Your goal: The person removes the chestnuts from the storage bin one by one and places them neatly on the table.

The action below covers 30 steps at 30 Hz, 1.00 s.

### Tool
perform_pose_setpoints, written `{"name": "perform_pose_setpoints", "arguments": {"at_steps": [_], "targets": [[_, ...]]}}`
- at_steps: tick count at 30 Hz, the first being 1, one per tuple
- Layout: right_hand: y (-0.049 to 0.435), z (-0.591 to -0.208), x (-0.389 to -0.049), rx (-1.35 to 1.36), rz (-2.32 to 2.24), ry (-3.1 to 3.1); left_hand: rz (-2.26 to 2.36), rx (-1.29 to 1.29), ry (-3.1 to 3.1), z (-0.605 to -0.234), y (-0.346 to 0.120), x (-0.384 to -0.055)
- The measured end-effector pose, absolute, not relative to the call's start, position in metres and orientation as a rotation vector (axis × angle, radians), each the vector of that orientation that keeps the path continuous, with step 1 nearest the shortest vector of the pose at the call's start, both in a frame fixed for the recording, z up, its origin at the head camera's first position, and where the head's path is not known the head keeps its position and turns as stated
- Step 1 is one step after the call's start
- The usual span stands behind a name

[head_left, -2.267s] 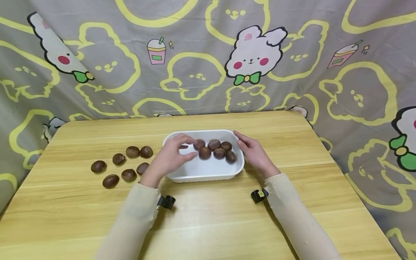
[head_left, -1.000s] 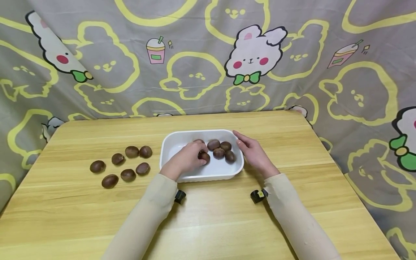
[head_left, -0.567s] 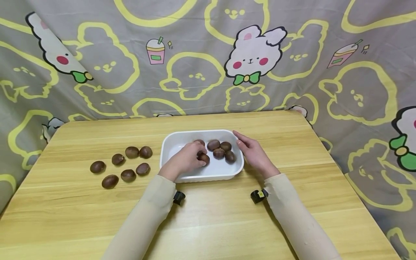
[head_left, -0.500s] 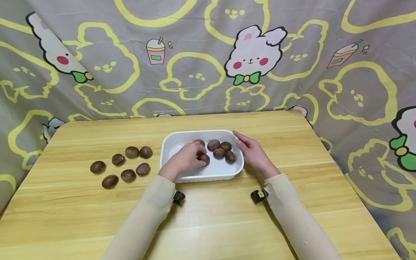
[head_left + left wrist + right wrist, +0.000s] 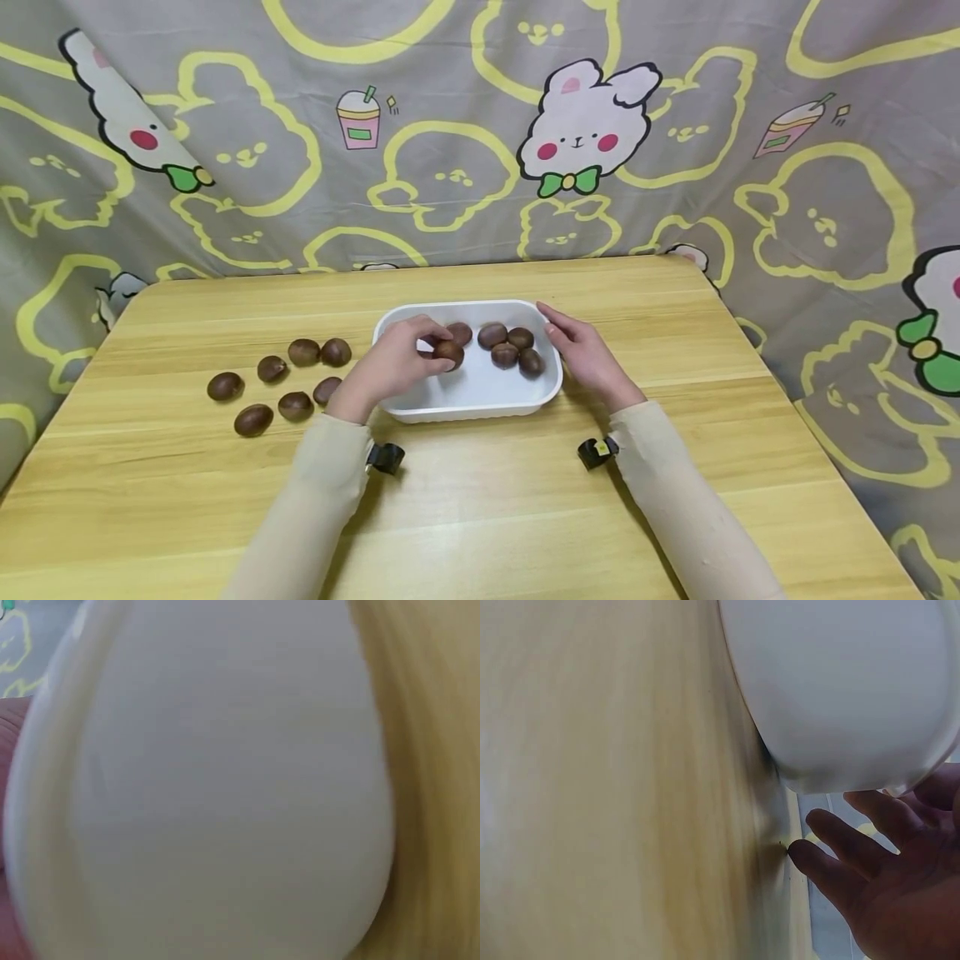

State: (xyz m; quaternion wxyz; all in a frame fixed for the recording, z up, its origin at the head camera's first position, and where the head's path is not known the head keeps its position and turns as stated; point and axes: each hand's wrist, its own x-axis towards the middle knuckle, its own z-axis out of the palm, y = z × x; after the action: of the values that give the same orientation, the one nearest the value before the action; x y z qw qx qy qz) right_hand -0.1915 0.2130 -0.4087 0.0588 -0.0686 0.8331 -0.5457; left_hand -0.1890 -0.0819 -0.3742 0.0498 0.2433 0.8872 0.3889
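Note:
A white tray [image 5: 465, 407] stands on the table with several brown chestnuts inside. My left hand [image 5: 397, 358] is over its left part and pinches one chestnut [image 5: 447, 356] between thumb and fingers. Just behind that one lies another chestnut [image 5: 459, 334]. A tight cluster of chestnuts [image 5: 505, 356] sits towards the tray's right side. My right hand [image 5: 588, 354] touches the right end of the tray, thumb near the rim. In the right wrist view its fingers [image 5: 840, 840] are spread and nearly straight. The left wrist view shows mostly the tray's outer wall [image 5: 232, 780].
Several loose chestnuts [image 5: 253, 420] lie on the wooden table [image 5: 487, 508], left of the tray. A patterned curtain [image 5: 450, 167] hangs behind the table and at its sides. Each wrist carries a small black camera [image 5: 386, 457].
My left hand reached down into the tray, took hold of a chestnut and has drawn it to the left, away from the cluster. The right hand stays in place.

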Motion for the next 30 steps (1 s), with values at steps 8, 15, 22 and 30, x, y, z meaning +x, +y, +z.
{"name": "perform_pose_setpoints", "arguments": {"at_steps": [8, 15, 22, 30], "targets": [[0.206, -0.389, -0.183, -0.187, -1.627, 2.516, 1.296, 0.645, 2.680, -0.363, -0.112, -0.177], [0.199, -0.368, -0.171, -0.175, -1.595, 2.530, 1.367, 0.531, 2.649, -0.359, -0.138, -0.168], [0.200, -0.371, -0.175, -0.195, -1.586, 2.534, 1.351, 0.406, 2.714, -0.358, -0.169, -0.157], [0.213, -0.408, -0.191, -0.190, -1.628, 2.525, 1.279, 0.263, 2.782, -0.355, -0.204, -0.140]]}}
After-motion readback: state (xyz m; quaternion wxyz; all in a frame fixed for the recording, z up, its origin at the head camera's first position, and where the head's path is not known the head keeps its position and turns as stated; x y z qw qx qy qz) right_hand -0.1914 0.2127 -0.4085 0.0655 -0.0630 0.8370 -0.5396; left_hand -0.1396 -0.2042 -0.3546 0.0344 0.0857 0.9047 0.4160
